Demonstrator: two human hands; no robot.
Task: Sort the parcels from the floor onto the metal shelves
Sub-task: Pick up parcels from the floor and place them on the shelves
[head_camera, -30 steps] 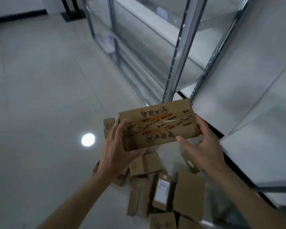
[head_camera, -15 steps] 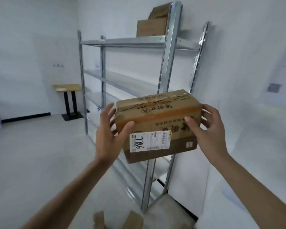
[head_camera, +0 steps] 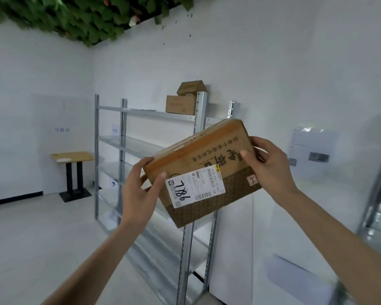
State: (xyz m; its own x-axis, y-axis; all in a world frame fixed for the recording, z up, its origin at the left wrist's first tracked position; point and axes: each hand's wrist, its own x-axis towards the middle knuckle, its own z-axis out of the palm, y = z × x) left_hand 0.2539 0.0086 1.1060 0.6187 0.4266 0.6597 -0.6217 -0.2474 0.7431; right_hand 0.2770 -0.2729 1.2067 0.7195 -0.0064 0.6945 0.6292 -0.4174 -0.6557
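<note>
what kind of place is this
Probably a small parcel sorting or pickup room: a metal shelf rack against white walls, two cardboard boxes on its top shelf, and a labelled parcel held in both hands.

We count three cardboard parcels: one labelled parcel [head_camera: 204, 170] held by two hands, left hand [head_camera: 139, 194] and right hand [head_camera: 271, 170]; two stacked parcels [head_camera: 184, 100] at the top shelf's right end; one metal shelving unit [head_camera: 150, 150]; one small table [head_camera: 73, 157].

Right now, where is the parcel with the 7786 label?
In the head view the parcel is mid-frame, tilted, held in the air between the left hand and right hand, in front of the metal shelves, below the boxes on the top shelf.
</note>
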